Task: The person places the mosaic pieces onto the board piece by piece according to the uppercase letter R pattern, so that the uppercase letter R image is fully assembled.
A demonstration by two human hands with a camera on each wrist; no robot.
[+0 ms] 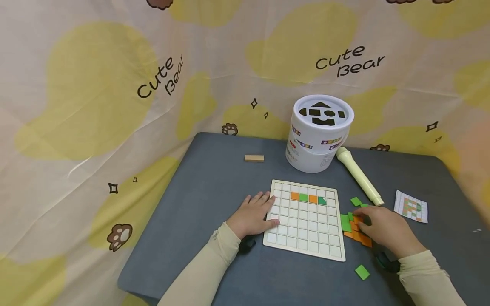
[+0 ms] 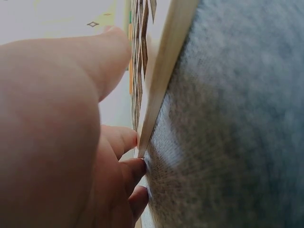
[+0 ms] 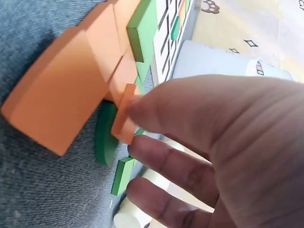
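A pale square grid board (image 1: 303,223) lies flat on the table. One of its upper rows holds orange and green square tiles and a dark green tile with a rounded corner (image 1: 322,200). My left hand (image 1: 250,216) rests on the board's left edge with fingers spread, the thumb over the cells. To the right of the board, my right hand (image 1: 384,227) is at a loose pile of orange and green tiles (image 1: 356,234). In the right wrist view its thumb and a finger pinch a tilted orange tile (image 3: 124,114). A dark green piece (image 3: 105,134) lies just below that tile.
Behind the board stands a white bucket (image 1: 311,157) with shaped holes in its lid. A pale yellow stick (image 1: 360,176) lies beside it, and a small pattern card (image 1: 410,207) is at the right. A wooden block (image 1: 254,158) and a stray green tile (image 1: 362,272) are also on the table.
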